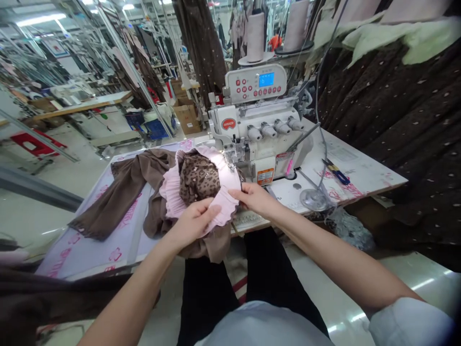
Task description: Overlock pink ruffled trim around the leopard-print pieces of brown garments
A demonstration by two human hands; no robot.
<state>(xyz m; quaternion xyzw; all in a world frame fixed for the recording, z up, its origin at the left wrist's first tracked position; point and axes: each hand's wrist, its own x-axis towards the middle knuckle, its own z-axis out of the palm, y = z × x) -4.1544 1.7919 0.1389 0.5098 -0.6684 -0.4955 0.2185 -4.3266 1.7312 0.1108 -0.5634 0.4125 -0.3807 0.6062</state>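
A brown garment with a gathered pink band [226,207] lies bunched in front of the white overlock sewing machine [252,122]. Leopard-print fabric [199,178] shows inside the ring of the band. My left hand [200,218] pinches the near part of the band between thumb and fingers. At the band's right edge, close to the presser foot area, my right hand [254,197] grips it between thumb and fingertips. The far side of the band runs up to the machine's needle area, where the contact is partly hidden. One brown sleeve [104,206] stretches out to the left over the table.
Thread snips [336,172] lie on the table right of the machine. A clear round dish [312,199] sits at the front edge, above a bag of thread scraps [351,228]. Thread cones [255,38] stand behind. Dark dotted fabric [396,110] hangs at the right.
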